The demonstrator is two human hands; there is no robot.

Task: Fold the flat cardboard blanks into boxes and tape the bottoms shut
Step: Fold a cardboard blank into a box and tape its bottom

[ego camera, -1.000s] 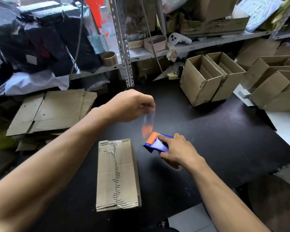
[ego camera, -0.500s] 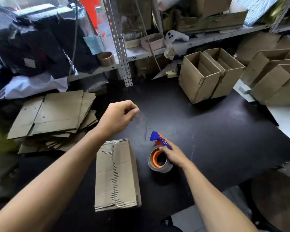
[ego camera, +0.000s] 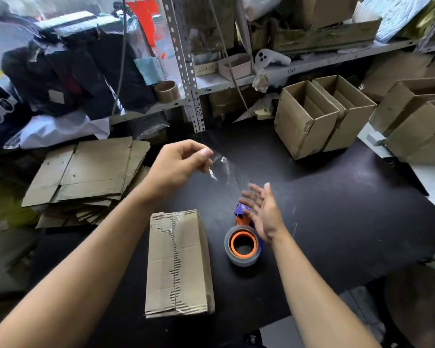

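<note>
Left grip [ego camera: 178, 164]: pinching clear tape strip [ego camera: 226, 169].
Right grip [ego camera: 261, 209]: fingers spread, above tape dispenser [ego camera: 242, 243].
Bench [ego camera: 337, 209]: black, box [ego camera: 178, 264] below left grip.

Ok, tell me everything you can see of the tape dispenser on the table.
The tape dispenser lies on its side on the black table, just right of the folded cardboard box and not touching it. It carries a grey-looking roll of clear tape around an orange core, with a blue, seemingly plastic frame and an orange part at its far end. The open right hand hovers above that far end, partly hiding it; no grip shows.
</note>
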